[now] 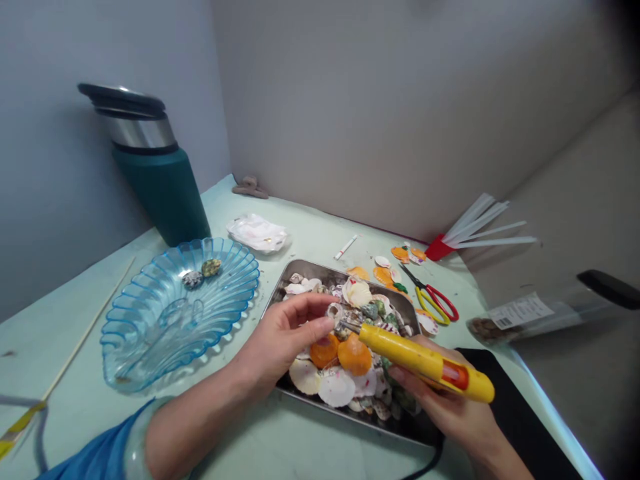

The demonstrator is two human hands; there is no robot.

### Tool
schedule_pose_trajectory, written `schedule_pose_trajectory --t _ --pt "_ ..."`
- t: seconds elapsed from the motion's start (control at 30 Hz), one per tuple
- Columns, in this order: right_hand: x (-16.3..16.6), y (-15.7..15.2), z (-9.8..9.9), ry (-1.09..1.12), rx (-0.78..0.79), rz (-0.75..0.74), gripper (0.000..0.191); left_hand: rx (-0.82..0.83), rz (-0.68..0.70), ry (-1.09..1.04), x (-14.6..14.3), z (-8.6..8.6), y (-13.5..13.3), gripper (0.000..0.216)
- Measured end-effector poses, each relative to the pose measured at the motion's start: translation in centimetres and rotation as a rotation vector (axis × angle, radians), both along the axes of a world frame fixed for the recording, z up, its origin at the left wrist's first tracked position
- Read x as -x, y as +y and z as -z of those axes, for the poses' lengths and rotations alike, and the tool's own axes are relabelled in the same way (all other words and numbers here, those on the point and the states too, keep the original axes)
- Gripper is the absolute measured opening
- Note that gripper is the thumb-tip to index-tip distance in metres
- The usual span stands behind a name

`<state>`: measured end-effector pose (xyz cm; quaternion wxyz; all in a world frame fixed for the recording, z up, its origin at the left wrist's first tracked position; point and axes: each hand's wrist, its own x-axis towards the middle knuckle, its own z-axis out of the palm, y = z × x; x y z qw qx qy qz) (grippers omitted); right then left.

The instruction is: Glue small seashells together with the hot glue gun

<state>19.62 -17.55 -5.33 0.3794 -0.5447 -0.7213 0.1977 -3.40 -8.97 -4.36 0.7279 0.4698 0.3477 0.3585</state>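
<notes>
My right hand is wrapped round a yellow hot glue gun with a reddish window in its body. The gun's metal nozzle points left, at a small pale shell that my left hand pinches between thumb and fingers. Whether the nozzle touches the shell I cannot tell. Both hands are above a metal tray heaped with white, orange, green and speckled shells. Among these, an orange scallop shell lies just below the nozzle.
Left of the tray stands a blue shell-shaped dish with two small shells, and behind it a teal bottle. Red-and-yellow scissors, orange shells and a red cup of glue sticks are at right. A black cord trails below the tray.
</notes>
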Motion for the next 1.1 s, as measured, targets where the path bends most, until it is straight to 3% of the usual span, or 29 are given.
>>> schedule_pose_trajectory --t 0.53,1.1 --pt "-0.3 0.0 0.3 -0.036 -0.031 0.023 0.012 0.069 0.072 -0.057 0.1 0.2 0.1 0.037" --pt "0.4 0.4 -0.5 -0.095 -0.161 0.021 0.009 0.102 0.032 -0.070 0.0 0.4 0.1 0.036"
